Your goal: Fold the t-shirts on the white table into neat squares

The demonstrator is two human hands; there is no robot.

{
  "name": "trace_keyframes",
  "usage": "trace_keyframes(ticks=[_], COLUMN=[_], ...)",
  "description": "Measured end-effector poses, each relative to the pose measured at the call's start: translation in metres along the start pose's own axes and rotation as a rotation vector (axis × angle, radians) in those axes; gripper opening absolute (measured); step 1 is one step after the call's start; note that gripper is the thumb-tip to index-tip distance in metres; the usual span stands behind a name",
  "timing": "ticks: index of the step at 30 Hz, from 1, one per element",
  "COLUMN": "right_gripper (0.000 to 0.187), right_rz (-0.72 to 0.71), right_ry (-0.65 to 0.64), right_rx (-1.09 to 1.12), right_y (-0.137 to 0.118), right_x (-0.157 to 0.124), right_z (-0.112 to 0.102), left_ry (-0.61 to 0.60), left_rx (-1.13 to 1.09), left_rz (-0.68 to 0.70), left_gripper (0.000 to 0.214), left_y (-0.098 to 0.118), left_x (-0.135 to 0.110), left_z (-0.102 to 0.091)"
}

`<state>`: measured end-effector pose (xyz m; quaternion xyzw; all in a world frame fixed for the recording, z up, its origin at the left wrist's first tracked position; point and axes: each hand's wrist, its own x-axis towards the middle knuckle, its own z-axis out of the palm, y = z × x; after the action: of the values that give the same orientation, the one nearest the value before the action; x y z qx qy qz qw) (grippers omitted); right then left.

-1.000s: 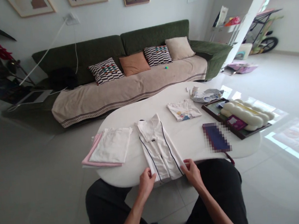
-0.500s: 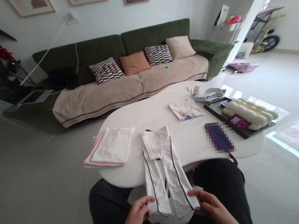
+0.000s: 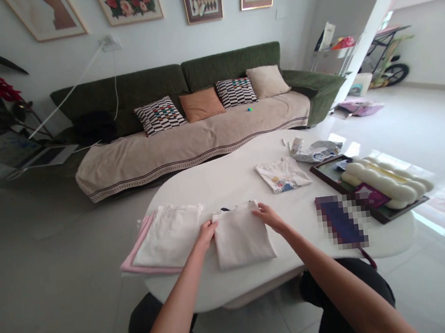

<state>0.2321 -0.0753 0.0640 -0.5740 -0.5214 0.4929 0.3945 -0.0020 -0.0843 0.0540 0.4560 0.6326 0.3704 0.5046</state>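
A white shirt with dark trim (image 3: 242,236) lies folded in half on the white oval table (image 3: 224,179), right in front of me. My left hand (image 3: 206,231) pinches its far left corner. At the far right corner my right hand (image 3: 268,215) rests on the cloth with its fingers on the fold. A stack of folded white and pink garments (image 3: 165,237) sits just left of the shirt, touching my left hand's side. A small folded printed T-shirt (image 3: 283,174) lies further back to the right.
A dark tray (image 3: 374,209) with a cream bumpy cushion (image 3: 386,180) stands at the table's right end, a blurred dark item (image 3: 341,220) beside it, and crumpled wrappers (image 3: 316,151) behind. A green sofa (image 3: 207,99) with cushions runs along the wall.
I lifted the shirt's near end off the table edge, carried it away from me and laid it over the collar end. The shirt is now half as long.
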Motion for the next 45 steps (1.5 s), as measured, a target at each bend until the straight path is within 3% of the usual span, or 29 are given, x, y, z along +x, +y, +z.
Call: trace_keyframes(ticks=[5, 11, 16, 21, 25, 28, 30, 32, 34, 36, 41, 45], right_gripper=[0.018, 0.019, 0.021, 0.035, 0.039, 0.045, 0.053, 0.058, 0.059, 0.059, 0.058, 0.059], right_rz=[0.026, 0.017, 0.005, -0.141, -0.46, -0.477, -0.391, -0.33, -0.308, -0.299, -0.292, -0.292], right_ry=[0.031, 0.125, 0.221, 0.28, 0.108, -0.003, -0.009, -0.009, -0.016, -0.021, -0.021, -0.04], right_rx=[-0.134, -0.294, -0.466, -0.599, -0.903, -1.073, -1.111, -1.125, -1.136, -1.145, -1.147, -1.138], right_y=[0.032, 0.05, 0.053, 0.044, 0.039, 0.043, 0.048, 0.053, 0.056, 0.057, 0.055, 0.055], right_x=[0.018, 0.029, 0.034, 0.018, 0.008, 0.008, 0.009, 0.009, 0.009, 0.009, 0.01, 0.012], right_z=[0.01, 0.0, -0.004, 0.009, 0.03, 0.044, 0.05, 0.052, 0.052, 0.052, 0.051, 0.052], left_ry=[0.113, 0.115, 0.236, 0.356, 0.381, 0.417, 0.391, 0.256, 0.086, -0.003, 0.06, 0.044], left_rx=[0.026, 0.156, 0.309, 0.347, 0.366, 0.486, 0.639, 0.795, 0.915, 0.991, 1.026, 1.041], left_rz=[0.061, 0.329, 0.267, 0.245, 0.236, 0.376, 0.555, 0.69, 0.738, 0.733, 0.709, 0.725], left_gripper=[0.026, 0.026, 0.019, 0.023, 0.027, 0.035, 0.043, 0.045, 0.046, 0.049, 0.054, 0.056], left_y=[-0.037, -0.03, -0.036, -0.045, -0.037, -0.028, -0.026, -0.029, -0.036, -0.044, -0.051, -0.052], left_x=[0.017, 0.025, 0.043, 0.043, 0.04, 0.034, 0.028, 0.02, 0.014, 0.011, 0.013, 0.015], left_z=[0.008, 0.009, 0.023, 0.03, 0.03, 0.034, 0.041, 0.048, 0.052, 0.052, 0.048, 0.048])
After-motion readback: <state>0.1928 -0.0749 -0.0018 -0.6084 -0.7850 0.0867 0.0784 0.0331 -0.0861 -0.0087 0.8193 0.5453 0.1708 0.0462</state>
